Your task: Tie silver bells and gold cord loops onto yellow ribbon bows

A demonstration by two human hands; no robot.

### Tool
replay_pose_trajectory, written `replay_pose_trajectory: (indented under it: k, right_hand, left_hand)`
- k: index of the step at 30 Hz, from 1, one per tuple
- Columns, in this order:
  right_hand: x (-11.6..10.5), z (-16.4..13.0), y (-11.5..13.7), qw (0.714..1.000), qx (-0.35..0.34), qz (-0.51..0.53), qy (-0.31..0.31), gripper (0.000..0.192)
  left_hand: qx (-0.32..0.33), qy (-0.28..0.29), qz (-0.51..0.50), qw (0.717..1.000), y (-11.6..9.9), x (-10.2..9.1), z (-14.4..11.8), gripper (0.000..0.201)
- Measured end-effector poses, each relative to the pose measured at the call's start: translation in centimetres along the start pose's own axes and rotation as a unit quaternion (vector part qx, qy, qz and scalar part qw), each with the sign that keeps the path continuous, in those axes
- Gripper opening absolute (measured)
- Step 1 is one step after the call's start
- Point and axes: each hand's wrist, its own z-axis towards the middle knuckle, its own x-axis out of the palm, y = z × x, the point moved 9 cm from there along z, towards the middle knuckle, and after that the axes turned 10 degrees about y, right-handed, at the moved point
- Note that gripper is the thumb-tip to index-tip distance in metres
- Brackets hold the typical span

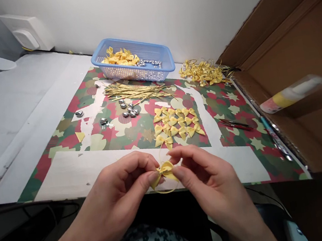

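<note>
On camo-print table mat [71,142] by white wall, both hands [168,175] pinching yellow bow [165,170].

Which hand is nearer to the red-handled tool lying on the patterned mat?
Right. The right hand is left of and below the red-handled tool; the left hand is farther left, beyond the yellow bow.

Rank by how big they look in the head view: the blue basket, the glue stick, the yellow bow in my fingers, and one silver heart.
1. blue basket
2. glue stick, blurred, so unsure
3. yellow bow, nearest the camera, so it looks bigger
4. silver heart
</note>
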Motion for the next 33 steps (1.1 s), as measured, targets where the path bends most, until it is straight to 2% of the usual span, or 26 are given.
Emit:
replay_pose_trajectory:
  k: [3,6,8,10,12,14,15,16,20,22,28,33]
  right_hand:
    - [-1.2,-0.8,1.2,0.996,-0.021,0.029,-0.077,0.024]
    - [-2.2,-2.1,3.1,0.98,-0.057,0.065,-0.182,0.036]
    - [-2.2,-2.8,4.2,0.973,-0.081,0.061,-0.207,0.045]
    - [-1.5,-2.9,4.8,0.982,-0.087,0.02,-0.165,0.044]
    - [-0.2,-2.6,4.9,0.991,-0.093,-0.044,-0.08,0.035]
    - [0.8,-2.6,5.0,0.987,-0.117,-0.106,-0.012,0.032]
    - [1.1,-2.6,4.9,0.982,-0.131,-0.132,0.003,0.032]
    - [1.3,-2.7,4.8,0.978,-0.139,-0.157,0.004,0.032]
    - [1.1,-3.2,4.2,0.962,-0.143,-0.22,-0.072,0.031]
    - [1.3,-3.4,4.1,0.958,-0.14,-0.234,-0.09,0.031]
    - [1.5,-3.4,4.6,0.946,-0.137,-0.277,-0.102,0.024]
    - [1.8,-3.2,4.9,0.941,-0.154,-0.287,-0.089,0.02]
  left_hand:
    - [-0.009,-0.018,0.001,1.0,0.1,-0.2,-0.1,0.019]
    - [-0.009,-0.025,0.006,1.0,0.0,-0.2,-0.1,0.018]
    - [-0.007,-0.032,0.002,0.999,-0.1,-0.3,-0.2,0.016]
    - [-0.004,-0.039,-0.01,0.999,-0.3,-0.3,-0.3,0.015]
    - [-0.004,-0.038,-0.018,0.999,-0.3,-0.3,-0.4,0.015]
    - [-0.005,-0.039,-0.017,0.999,-0.4,-0.4,-0.5,0.016]
    - [-0.006,-0.043,-0.015,0.999,-0.4,-0.5,-0.5,0.016]
    - [-0.008,-0.046,-0.012,0.999,-0.4,-0.6,-0.5,0.015]
    - [-0.001,-0.061,-0.01,0.998,-0.3,-0.8,-0.6,0.016]
    - [0.008,-0.069,-0.016,0.997,-0.2,-0.9,-0.8,0.015]
    - [0.013,-0.087,-0.005,0.996,-0.4,-1.1,-1.0,0.013]
    - [0.006,-0.098,0.009,0.995,-0.3,-1.2,-0.9,0.011]
